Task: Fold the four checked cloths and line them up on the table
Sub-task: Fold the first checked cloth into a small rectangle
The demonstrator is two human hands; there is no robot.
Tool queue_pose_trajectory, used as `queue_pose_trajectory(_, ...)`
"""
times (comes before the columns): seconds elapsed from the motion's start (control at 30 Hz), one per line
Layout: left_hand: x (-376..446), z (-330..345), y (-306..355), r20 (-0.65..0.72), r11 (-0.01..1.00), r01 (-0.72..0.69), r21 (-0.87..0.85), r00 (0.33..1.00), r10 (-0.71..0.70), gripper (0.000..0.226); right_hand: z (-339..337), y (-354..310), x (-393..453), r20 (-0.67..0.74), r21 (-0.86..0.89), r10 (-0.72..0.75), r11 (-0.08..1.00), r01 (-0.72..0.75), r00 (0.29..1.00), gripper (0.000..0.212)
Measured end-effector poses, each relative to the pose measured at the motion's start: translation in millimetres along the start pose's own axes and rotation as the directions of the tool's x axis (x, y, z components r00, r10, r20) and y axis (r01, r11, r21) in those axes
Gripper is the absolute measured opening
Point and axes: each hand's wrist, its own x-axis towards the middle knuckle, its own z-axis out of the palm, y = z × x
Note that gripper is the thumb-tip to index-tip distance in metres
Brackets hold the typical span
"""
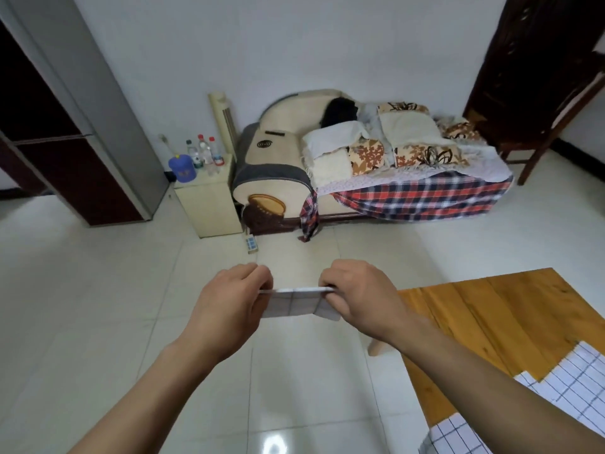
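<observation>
A small white checked cloth (294,303), folded into a narrow band, hangs in the air over the tiled floor, left of the wooden table (484,309). My left hand (229,299) pinches its left end and my right hand (363,299) pinches its right end, both at the top edge. On the table's near right part lie more white checked cloths (569,385), spread flat and overlapping, with one (455,437) hanging over the front edge.
A sofa (360,165) with cushions and a red plaid cover stands against the far wall. A small cabinet (209,201) with bottles is to its left, a dark wardrobe (65,142) at far left, a wooden chair (540,93) at far right.
</observation>
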Motion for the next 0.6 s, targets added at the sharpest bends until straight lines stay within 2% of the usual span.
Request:
queue_pose_trajectory(0.27, 121.5, 41.1, -50.4, -0.018, 0.942, -0.271, -0.198, 0.962, 0.272, 0.017, -13.1, 29.4, 52.1, -0.07, -0.1, 0.288, 0.951, -0.294, 0.955, 0.004)
queue_pose_trajectory(0.5, 219.1, 58.5, -73.5, 0.0, 0.795, -0.496, -0.35, 0.848, 0.529, 0.018, -25.3, 23.6, 79.8, -0.156, -0.125, 0.553, 0.811, -0.571, 0.819, 0.006)
queue_pose_trajectory(0.6, 250.0, 65.9, -59.3, -0.017, 0.712, -0.566, -0.416, 0.788, 0.616, 0.018, -27.2, 29.1, 71.1, -0.23, -0.127, 0.647, 0.72, -0.682, 0.726, 0.008)
